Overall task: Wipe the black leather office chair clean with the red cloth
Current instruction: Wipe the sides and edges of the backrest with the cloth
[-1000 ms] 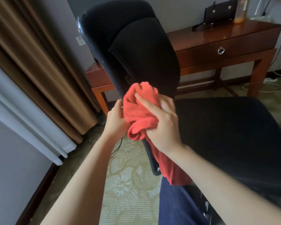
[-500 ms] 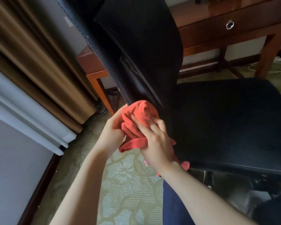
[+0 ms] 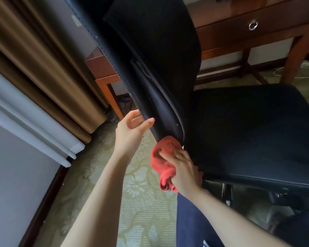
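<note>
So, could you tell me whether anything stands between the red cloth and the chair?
Nothing visible: the right hand presses the cloth against the bottom end of the chair back; the left hand touches it higher up.

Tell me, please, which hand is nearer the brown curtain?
Left. The left hand is at the chair back, right of the curtain; the right hand, gripping the red cloth, is farther right by the seat.

The chair [image 3: 248,132] stood before me, its backrest left of the seat, and the bench [image 3: 257,32] stood behind it. My right hand [image 3: 184,170] held the cloth [image 3: 161,157] against the foot of the backrest, with my left hand [image 3: 130,127] just above and left, at the backrest's edge. The curtain [image 3: 43,68] hung further left, above the carpet [image 3: 141,202].
</note>
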The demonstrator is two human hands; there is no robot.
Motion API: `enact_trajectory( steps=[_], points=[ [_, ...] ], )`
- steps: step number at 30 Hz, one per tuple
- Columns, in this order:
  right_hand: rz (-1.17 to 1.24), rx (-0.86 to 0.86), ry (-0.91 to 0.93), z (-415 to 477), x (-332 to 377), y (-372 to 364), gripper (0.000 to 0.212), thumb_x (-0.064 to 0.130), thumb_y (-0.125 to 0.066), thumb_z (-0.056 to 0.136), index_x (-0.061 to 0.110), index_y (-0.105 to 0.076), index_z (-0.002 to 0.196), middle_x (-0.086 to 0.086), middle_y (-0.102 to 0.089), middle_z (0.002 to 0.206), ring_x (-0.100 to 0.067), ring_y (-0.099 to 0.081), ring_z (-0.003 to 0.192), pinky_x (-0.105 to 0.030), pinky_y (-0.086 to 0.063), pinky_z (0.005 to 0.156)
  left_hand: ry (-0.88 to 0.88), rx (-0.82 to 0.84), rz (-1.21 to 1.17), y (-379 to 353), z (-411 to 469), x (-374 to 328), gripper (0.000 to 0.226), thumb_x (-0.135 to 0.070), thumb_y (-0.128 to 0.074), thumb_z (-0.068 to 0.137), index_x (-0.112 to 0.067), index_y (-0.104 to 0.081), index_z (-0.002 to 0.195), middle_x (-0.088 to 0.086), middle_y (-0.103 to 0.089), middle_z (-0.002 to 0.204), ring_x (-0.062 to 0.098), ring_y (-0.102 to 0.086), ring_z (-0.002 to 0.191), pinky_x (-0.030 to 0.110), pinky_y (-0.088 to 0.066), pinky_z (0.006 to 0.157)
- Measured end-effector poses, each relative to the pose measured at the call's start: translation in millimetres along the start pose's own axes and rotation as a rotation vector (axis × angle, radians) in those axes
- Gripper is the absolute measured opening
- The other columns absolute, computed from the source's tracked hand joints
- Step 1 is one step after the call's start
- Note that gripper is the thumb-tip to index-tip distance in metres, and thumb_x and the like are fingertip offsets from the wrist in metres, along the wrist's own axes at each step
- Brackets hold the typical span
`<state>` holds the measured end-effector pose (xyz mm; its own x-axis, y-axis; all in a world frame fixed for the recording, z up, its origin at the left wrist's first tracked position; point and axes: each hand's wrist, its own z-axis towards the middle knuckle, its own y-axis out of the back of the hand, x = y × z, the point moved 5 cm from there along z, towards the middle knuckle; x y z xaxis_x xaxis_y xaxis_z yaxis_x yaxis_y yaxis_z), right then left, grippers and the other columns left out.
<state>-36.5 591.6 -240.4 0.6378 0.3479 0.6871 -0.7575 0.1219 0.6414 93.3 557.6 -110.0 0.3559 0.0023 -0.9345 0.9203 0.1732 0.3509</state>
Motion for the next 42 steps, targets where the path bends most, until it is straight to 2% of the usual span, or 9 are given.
enact_trajectory(
  steps=[3, 9, 13, 17, 21, 30, 33, 37, 42],
  points=[
    [0.053, 0.167, -0.107, -14, -20, 0, 0.062, 0.003, -0.059, 0.079, 0.036, -0.054, 0.131, 0.006, -0.05, 0.137, -0.011, -0.034, 0.131, -0.008, -0.019, 0.1, 0.002, -0.109, 0.233, 1, 5, -7, 0.028, -0.036, -0.075, 0.074, -0.023, -0.067, 0.096, -0.004, -0.072, 0.096, 0.014, -0.066, 0.097, 0.033, -0.052, 0.087],
    [0.32, 0.074, -0.171, -24, -17, 55, 0.062, -0.01, -0.056, 0.072, 0.042, -0.069, 0.105, 0.014, -0.062, 0.115, -0.002, -0.058, 0.109, -0.001, -0.035, 0.086, -0.061, -0.186, 0.442, -6, 4, -19, 0.027, -0.035, -0.071, 0.077, -0.016, -0.067, 0.097, 0.0, -0.07, 0.093, 0.022, -0.063, 0.097, 0.042, -0.05, 0.086],
    [0.284, -0.047, -0.017, -12, 10, 116, 0.068, -0.016, -0.056, 0.063, 0.034, -0.07, 0.106, 0.015, -0.063, 0.104, 0.014, -0.052, 0.099, 0.003, -0.035, 0.08, -0.065, -0.175, 0.425, -7, 1, -18, 0.027, -0.035, -0.069, 0.08, -0.016, -0.067, 0.1, 0.002, -0.07, 0.094, 0.024, -0.063, 0.097, 0.045, -0.052, 0.085],
    [0.255, -0.238, 0.114, 13, 38, 178, 0.065, -0.018, -0.064, 0.064, 0.025, -0.067, 0.113, 0.017, -0.059, 0.11, 0.005, -0.054, 0.105, -0.002, -0.037, 0.089, -0.088, -0.16, 0.43, -8, -6, -24, 0.023, -0.03, -0.067, 0.085, -0.019, -0.067, 0.105, 0.0, -0.071, 0.102, 0.021, -0.063, 0.099, 0.038, -0.049, 0.091],
    [-0.016, -0.375, 0.305, 37, 60, 200, 0.062, -0.002, -0.065, 0.062, 0.026, -0.066, 0.118, -0.006, -0.063, 0.112, -0.019, -0.052, 0.106, -0.02, -0.041, 0.092, -0.094, -0.155, 0.45, -8, -7, -23, 0.024, -0.031, -0.065, 0.087, -0.017, -0.067, 0.106, 0.0, -0.071, 0.104, 0.021, -0.064, 0.098, 0.036, -0.049, 0.089],
    [-0.453, -0.239, 0.589, 34, 42, 100, 0.069, -0.009, -0.074, 0.05, 0.016, -0.07, 0.113, -0.01, -0.064, 0.121, -0.028, -0.04, 0.117, -0.038, -0.052, 0.068, -0.116, -0.219, 0.459, -10, -9, -22, 0.019, -0.029, -0.064, 0.086, -0.017, -0.067, 0.1, -0.002, -0.072, 0.099, 0.019, -0.064, 0.099, 0.031, -0.047, 0.084],
    [-0.536, -0.249, 0.553, 26, 28, 78, 0.054, -0.001, -0.066, 0.057, 0.019, -0.072, 0.107, -0.002, -0.066, 0.119, -0.023, -0.041, 0.116, -0.036, -0.051, 0.069, -0.113, -0.257, 0.459, -12, -10, -21, 0.016, -0.03, -0.063, 0.087, -0.021, -0.067, 0.1, -0.005, -0.072, 0.094, 0.017, -0.064, 0.094, 0.025, -0.04, 0.075],
    [-0.606, 0.025, 0.462, 3, -10, 34, 0.075, 0.02, -0.087, 0.043, 0.026, -0.068, 0.115, 0.006, -0.066, 0.11, -0.016, -0.044, 0.108, -0.035, -0.049, 0.066, -0.127, -0.276, 0.455, -12, -9, -17, 0.013, -0.031, -0.064, 0.086, -0.023, -0.067, 0.097, -0.008, -0.071, 0.085, 0.017, -0.066, 0.091, 0.031, -0.048, 0.08],
    [-0.511, 0.195, 0.196, -20, -59, 0, 0.062, 0.017, -0.094, 0.019, 0.036, -0.076, 0.076, 0.008, -0.072, 0.094, -0.017, -0.067, 0.088, -0.034, -0.055, 0.061, -0.15, -0.274, 0.448, -13, -10, -16, 0.012, -0.032, -0.064, 0.087, -0.023, -0.066, 0.095, -0.014, -0.064, 0.077, 0.015, -0.066, 0.091, 0.033, -0.049, 0.085]
  ],
)
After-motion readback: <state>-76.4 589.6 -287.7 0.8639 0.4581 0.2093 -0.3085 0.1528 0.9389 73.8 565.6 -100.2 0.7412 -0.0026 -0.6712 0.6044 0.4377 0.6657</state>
